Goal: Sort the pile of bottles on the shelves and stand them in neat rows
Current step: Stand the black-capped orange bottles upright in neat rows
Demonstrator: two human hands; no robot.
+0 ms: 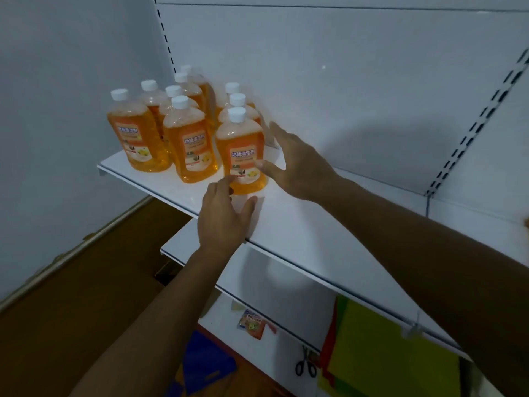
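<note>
Bottles (189, 118) of orange liquid are seen standing upright in three short rows at the left end of a white shelf (300, 224). The front bottle (242, 156) of the right-hand row is flanked by both hands, neither closed on it: the left hand (223, 219) is held open just below its base, while the right hand (297, 164) is spread beside it, thumb resting against the label. A careless nudge here could be enough to tip this bottle into its neighbours, or off the shelf's front edge.
</note>
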